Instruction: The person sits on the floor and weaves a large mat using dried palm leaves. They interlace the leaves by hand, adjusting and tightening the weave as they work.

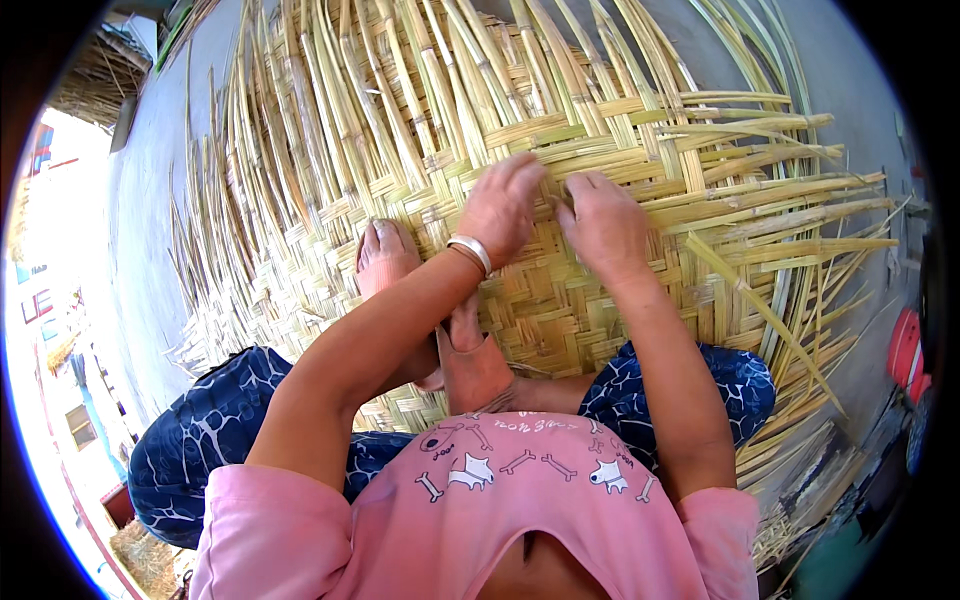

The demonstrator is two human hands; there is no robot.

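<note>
A large mat of flat yellow-green plant strips [545,300] lies on the ground, partly woven, beneath both of my hands and my feet. Over its weave my left hand [500,208], with a silver bangle [472,254] at the wrist, has its fingers bent and held together. Just to its right, my right hand [606,226] is curled, thumb close to the index finger. Both sets of fingertips rest at the row where the weave meets loose strips; what they pinch is hidden. Long unwoven strips [400,90] fan out from the far side.
Loose strip ends [800,210] stick out at the right, one bent strip [765,310] lying across them. My foot in an orange sandal [475,370] is on the mat. Grey floor [160,200] borders it at the left. A red object [905,350] stands at the right edge.
</note>
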